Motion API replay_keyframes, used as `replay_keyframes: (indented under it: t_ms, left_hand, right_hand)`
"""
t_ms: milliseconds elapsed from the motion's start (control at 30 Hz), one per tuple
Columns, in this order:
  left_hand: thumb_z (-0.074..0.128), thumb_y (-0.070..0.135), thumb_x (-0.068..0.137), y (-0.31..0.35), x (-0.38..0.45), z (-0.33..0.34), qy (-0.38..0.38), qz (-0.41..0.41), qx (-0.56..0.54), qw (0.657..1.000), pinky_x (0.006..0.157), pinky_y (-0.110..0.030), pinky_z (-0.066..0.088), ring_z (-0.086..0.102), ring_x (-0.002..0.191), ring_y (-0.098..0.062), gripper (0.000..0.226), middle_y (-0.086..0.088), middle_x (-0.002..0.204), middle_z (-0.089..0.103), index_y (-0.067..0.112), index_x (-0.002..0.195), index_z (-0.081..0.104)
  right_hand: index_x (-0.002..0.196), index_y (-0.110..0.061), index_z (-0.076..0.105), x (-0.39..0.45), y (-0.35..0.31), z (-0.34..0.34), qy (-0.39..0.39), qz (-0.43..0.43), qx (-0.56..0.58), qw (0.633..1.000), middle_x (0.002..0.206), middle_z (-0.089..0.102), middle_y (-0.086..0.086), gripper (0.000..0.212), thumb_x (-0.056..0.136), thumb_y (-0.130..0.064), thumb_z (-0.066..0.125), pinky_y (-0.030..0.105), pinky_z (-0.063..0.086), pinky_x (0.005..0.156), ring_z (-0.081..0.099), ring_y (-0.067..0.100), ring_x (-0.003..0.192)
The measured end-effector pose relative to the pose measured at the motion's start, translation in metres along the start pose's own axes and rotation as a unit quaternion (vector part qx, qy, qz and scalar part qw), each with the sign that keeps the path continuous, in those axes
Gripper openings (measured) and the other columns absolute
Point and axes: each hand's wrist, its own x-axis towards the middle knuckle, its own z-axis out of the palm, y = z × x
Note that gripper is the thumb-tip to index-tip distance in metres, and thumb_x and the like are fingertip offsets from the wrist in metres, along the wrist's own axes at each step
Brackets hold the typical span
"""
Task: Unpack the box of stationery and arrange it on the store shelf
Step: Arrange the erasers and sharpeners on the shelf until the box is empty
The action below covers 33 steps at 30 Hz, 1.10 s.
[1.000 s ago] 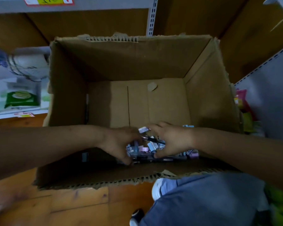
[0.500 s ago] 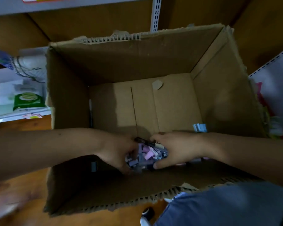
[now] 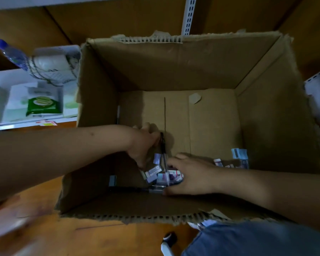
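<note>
A dark pen (image 3: 162, 145) is gripped near its upper end by the curled fingers of the left hand (image 3: 143, 143), low inside the cardboard box (image 3: 174, 65). Small wrapped packets, apparently erasers (image 3: 163, 175), are covered and gathered by the bent fingers of the right hand (image 3: 190, 175) against the box's near wall; a firm hold cannot be confirmed. More packets (image 3: 238, 157) are left in the near right corner. Collection is judged under way; lifting out toward the shelf (image 3: 33, 124) left of the box is called for next.

One head-worn wide-angle camera looks steeply down from close above into an open cardboard box (image 3: 183, 67). Wooden floor (image 3: 81, 235) shows along the lower edge, shelving (image 3: 187, 15) along the upper edge.
</note>
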Motion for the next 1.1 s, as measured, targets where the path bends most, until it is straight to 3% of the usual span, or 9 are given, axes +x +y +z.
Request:
replay_keyframes:
  t_ms: [100, 233, 300, 367, 500, 633, 767, 867, 1100]
  left_hand:
    - [0.082, 0.037, 0.074, -0.003, 0.004, -0.005, -0.001, 0.018, 0.013, 1.000, 0.095, -0.040, 0.046, 0.036, 0.130, -0.036, 0.079, -0.011, 0.146, 0.023, 0.024, 0.136, 0.036]
    - [0.079, 0.040, 0.078, -0.004, 0.006, -0.008, 0.016, 0.056, 0.010, 0.998, 0.085, -0.030, 0.041, 0.041, 0.120, -0.025, 0.064, -0.008, 0.138, 0.033, 0.019, 0.129, 0.048]
    - [0.079, 0.038, 0.078, -0.006, 0.002, -0.009, 0.036, 0.100, 0.014, 0.994, 0.084, -0.028, 0.044, 0.044, 0.114, -0.021, 0.059, -0.005, 0.136, 0.036, 0.019, 0.126, 0.050]
    - [0.079, 0.035, 0.078, -0.009, -0.005, -0.003, 0.050, 0.170, 0.014, 0.984, 0.089, -0.030, 0.046, 0.041, 0.119, -0.019, 0.063, -0.001, 0.136, 0.033, 0.025, 0.131, 0.047]
    - [0.072, 0.047, 0.082, 0.002, -0.022, 0.020, 0.007, 0.267, 0.026, 0.963, 0.105, -0.042, 0.042, 0.020, 0.137, -0.022, 0.081, 0.010, 0.148, 0.016, 0.047, 0.147, 0.023]
    - [0.054, 0.053, 0.093, 0.017, -0.016, 0.033, 0.063, 0.314, 0.110, 0.941, 0.092, -0.037, 0.041, 0.020, 0.127, -0.024, 0.070, 0.006, 0.148, 0.016, 0.042, 0.151, 0.018]
    - [0.045, 0.054, 0.096, 0.027, -0.003, 0.039, 0.105, 0.353, 0.230, 0.901, 0.085, -0.037, 0.036, 0.022, 0.124, -0.031, 0.061, -0.002, 0.147, 0.016, 0.037, 0.149, 0.018]
    - [0.041, 0.052, 0.099, 0.028, 0.001, 0.041, 0.099, 0.365, 0.292, 0.878, 0.097, -0.045, 0.039, 0.026, 0.129, -0.035, 0.058, -0.007, 0.150, 0.021, 0.031, 0.149, 0.021]
    - [0.047, 0.039, 0.100, 0.020, -0.002, 0.043, 0.066, 0.374, 0.342, 0.859, 0.092, -0.037, 0.046, 0.022, 0.133, -0.035, 0.059, -0.014, 0.148, 0.013, 0.028, 0.150, 0.017]
  right_hand:
    - [0.098, -0.038, 0.050, -0.002, -0.003, 0.009, 0.018, -0.017, -0.037, 0.999, 0.106, 0.039, -0.013, 0.033, 0.080, -0.064, 0.062, 0.028, 0.043, 0.079, 0.050, 0.010, 0.092]
    - [0.080, -0.032, 0.046, -0.004, -0.001, 0.009, 0.046, -0.048, -0.069, 0.995, 0.093, 0.042, -0.013, 0.031, 0.083, -0.059, 0.059, 0.030, 0.044, 0.074, 0.050, 0.012, 0.087]
    - [0.077, -0.033, 0.046, -0.005, -0.003, 0.002, 0.021, -0.056, -0.084, 0.995, 0.089, 0.047, -0.012, 0.031, 0.085, -0.061, 0.056, 0.033, 0.047, 0.075, 0.053, 0.012, 0.086]
    - [0.080, -0.036, 0.050, -0.008, -0.003, -0.004, -0.056, -0.042, -0.075, 0.995, 0.090, 0.052, -0.013, 0.031, 0.087, -0.066, 0.050, 0.034, 0.049, 0.077, 0.055, 0.010, 0.086]
    - [0.100, -0.032, 0.062, -0.020, 0.003, -0.019, -0.170, 0.021, -0.020, 0.985, 0.097, 0.065, -0.005, 0.034, 0.091, -0.062, 0.049, 0.038, 0.053, 0.086, 0.063, 0.015, 0.091]
    - [0.085, -0.021, 0.061, -0.025, 0.006, -0.043, -0.185, 0.024, -0.090, 0.978, 0.077, 0.058, 0.001, 0.037, 0.096, -0.053, 0.047, 0.031, 0.045, 0.068, 0.055, 0.016, 0.071]
    - [0.075, -0.017, 0.057, -0.027, 0.018, -0.071, -0.110, 0.058, -0.132, 0.983, 0.067, 0.051, 0.002, 0.040, 0.100, -0.046, 0.044, 0.028, 0.038, 0.058, 0.046, 0.013, 0.058]
    - [0.065, -0.013, 0.048, -0.022, 0.021, -0.078, -0.013, 0.051, -0.157, 0.986, 0.059, 0.043, 0.002, 0.047, 0.102, -0.041, 0.042, 0.029, 0.032, 0.053, 0.038, 0.014, 0.051]
    - [0.059, -0.011, 0.041, -0.017, 0.021, -0.078, 0.094, 0.029, -0.169, 0.981, 0.054, 0.038, 0.003, 0.053, 0.102, -0.043, 0.041, 0.032, 0.030, 0.052, 0.031, 0.017, 0.045]
